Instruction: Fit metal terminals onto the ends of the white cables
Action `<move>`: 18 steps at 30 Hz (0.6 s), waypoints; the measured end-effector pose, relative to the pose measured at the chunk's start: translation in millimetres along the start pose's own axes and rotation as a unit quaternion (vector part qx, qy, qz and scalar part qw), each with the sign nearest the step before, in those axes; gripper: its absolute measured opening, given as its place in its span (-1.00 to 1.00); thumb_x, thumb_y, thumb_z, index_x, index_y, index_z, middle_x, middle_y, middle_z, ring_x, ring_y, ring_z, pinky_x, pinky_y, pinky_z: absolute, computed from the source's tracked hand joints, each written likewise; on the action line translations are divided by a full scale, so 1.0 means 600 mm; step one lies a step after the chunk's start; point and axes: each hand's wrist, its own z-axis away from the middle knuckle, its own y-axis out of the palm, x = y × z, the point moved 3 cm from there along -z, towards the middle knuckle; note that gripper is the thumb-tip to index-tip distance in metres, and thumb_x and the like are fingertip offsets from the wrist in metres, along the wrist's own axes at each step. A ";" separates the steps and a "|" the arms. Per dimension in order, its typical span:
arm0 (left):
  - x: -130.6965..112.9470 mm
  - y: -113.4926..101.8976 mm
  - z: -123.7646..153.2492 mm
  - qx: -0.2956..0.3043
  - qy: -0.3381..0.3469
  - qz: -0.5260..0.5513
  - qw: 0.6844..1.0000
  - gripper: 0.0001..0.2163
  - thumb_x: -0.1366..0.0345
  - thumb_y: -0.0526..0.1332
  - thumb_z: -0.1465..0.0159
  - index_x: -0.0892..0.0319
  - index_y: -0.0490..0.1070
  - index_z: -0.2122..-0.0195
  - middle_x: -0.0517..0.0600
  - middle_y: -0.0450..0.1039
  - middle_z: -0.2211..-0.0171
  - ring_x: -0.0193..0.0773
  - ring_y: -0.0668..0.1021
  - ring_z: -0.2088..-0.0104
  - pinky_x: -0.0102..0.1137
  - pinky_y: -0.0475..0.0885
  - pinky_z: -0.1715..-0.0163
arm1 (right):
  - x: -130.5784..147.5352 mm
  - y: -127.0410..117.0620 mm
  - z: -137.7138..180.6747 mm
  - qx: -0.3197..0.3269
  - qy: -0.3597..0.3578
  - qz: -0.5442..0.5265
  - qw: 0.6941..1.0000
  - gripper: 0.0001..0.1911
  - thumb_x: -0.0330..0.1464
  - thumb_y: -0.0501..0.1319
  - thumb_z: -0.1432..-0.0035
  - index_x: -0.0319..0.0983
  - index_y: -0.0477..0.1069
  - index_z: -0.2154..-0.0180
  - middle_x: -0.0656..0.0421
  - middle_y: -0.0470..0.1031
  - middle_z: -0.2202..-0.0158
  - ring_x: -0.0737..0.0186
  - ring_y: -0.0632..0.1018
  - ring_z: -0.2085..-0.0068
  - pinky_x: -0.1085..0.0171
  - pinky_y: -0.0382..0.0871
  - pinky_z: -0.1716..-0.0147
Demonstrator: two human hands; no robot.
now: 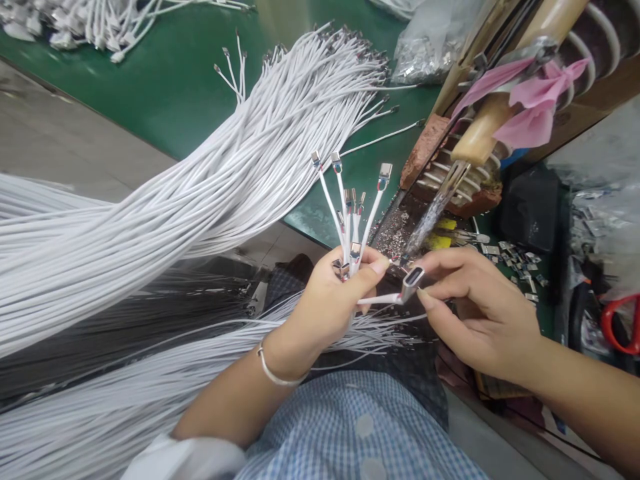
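My left hand [327,297] is closed round several white cables [371,217], whose small metal connectors fan out above the thumb. Another cable end runs rightward from below this hand to a USB-C connector [412,283] with its oval opening turned toward me. My right hand [480,307] pinches that connector between thumb and fingers. Just beyond it is the tip of a soldering iron [440,197] with a wooden handle, pointing down toward the connector. Whether the tip touches anything I cannot tell.
A thick bundle of white cables [210,160] lies across the green table [185,60]. More cables [165,393] stretch over my lap. Bricks [424,150] and a metal coil stand by the iron, with a pink cloth [537,107]. Loose connectors [523,263] and red-handled scissors [613,327] are at right.
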 end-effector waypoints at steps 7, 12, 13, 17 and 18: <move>0.002 0.000 0.003 -0.003 -0.003 -0.004 1.000 -0.84 0.26 0.28 -0.09 0.20 0.32 0.45 -0.26 0.16 0.78 -0.53 0.21 0.78 -0.55 0.09 0.75 | 0.002 -0.002 -0.001 0.002 -0.002 0.018 1.000 -0.84 -0.56 0.14 -0.01 -0.19 0.33 0.40 0.08 0.44 0.23 0.17 0.50 0.23 0.17 0.42 0.26; 0.004 -0.008 0.005 -0.013 -0.009 -0.011 1.000 -0.86 0.28 0.27 -0.10 0.20 0.33 0.44 -0.24 0.19 0.78 -0.53 0.22 0.78 -0.56 0.09 0.75 | 0.000 -0.002 0.004 0.012 -0.005 0.013 1.000 -0.83 -0.58 0.14 -0.01 -0.19 0.31 0.40 0.07 0.42 0.22 0.18 0.49 0.21 0.19 0.42 0.26; 0.005 -0.010 0.007 -0.013 -0.014 -0.006 1.000 -0.86 0.29 0.27 -0.10 0.21 0.33 0.45 -0.24 0.19 0.77 -0.53 0.23 0.77 -0.57 0.08 0.76 | 0.001 -0.001 0.005 0.021 -0.006 0.013 1.000 -0.83 -0.58 0.14 0.00 -0.19 0.30 0.39 0.07 0.42 0.22 0.18 0.49 0.22 0.20 0.43 0.26; 0.020 -0.020 0.023 -0.020 -0.040 0.024 0.999 -0.82 0.26 0.30 -0.07 0.22 0.32 0.47 -0.24 0.17 0.77 -0.55 0.19 0.78 -0.58 0.03 0.77 | 0.015 -0.001 0.007 0.092 -0.018 0.011 0.996 -0.81 -0.60 0.12 0.00 -0.20 0.29 0.37 0.07 0.43 0.25 0.23 0.52 0.26 0.27 0.44 0.32; 0.027 -0.023 0.029 -0.021 -0.050 0.034 0.998 -0.82 0.26 0.30 -0.07 0.21 0.31 0.47 -0.25 0.15 0.77 -0.55 0.18 0.78 -0.58 0.01 0.77 | 0.021 -0.003 0.006 0.111 -0.023 0.010 0.994 -0.80 -0.60 0.11 -0.01 -0.20 0.29 0.37 0.07 0.44 0.26 0.24 0.52 0.27 0.29 0.45 0.35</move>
